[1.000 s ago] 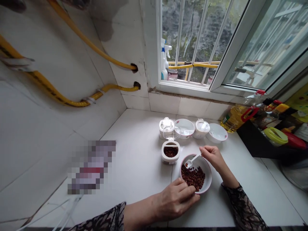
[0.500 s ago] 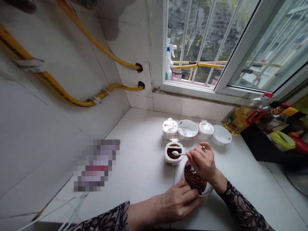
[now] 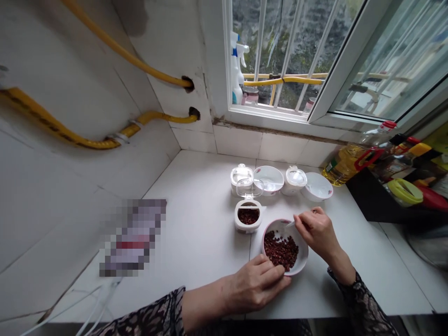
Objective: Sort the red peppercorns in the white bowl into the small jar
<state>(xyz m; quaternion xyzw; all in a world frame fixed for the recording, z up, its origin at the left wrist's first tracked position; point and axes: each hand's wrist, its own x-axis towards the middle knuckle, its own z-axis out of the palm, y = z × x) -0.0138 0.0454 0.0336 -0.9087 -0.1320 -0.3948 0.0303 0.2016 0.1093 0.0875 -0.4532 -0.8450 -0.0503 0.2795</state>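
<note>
A white bowl (image 3: pixel 303 259) with a pink rim holds dark red dried grains that look like Sichuan peppercorns (image 3: pixel 280 249). At its near-left rim, my left hand (image 3: pixel 257 284) is closed, fingers gripping the edge. Over the right side of the bowl, my right hand (image 3: pixel 317 231) pinches a small white spoon (image 3: pixel 290 224); the spoon's head is hard to make out against the bowl. Left of the bowl stands a spice jar (image 3: pixel 248 227) with its clear lid flipped up, partly filled with the same dark red grains.
Behind are two lidded jars, a left one (image 3: pixel 241 175) and a right one (image 3: pixel 295 181), and two white bowls, one patterned (image 3: pixel 269 179) and one plain-looking (image 3: pixel 318 187). An oil bottle (image 3: pixel 345 163) and a black rack (image 3: pixel 367 200) of condiments stand right. A blurred-out item (image 3: pixel 133 238) lies left.
My right hand has moved the spoon from over the open jar rightward to the bowl. My left hand keeps its hold on the rim. The view has shifted slightly.
</note>
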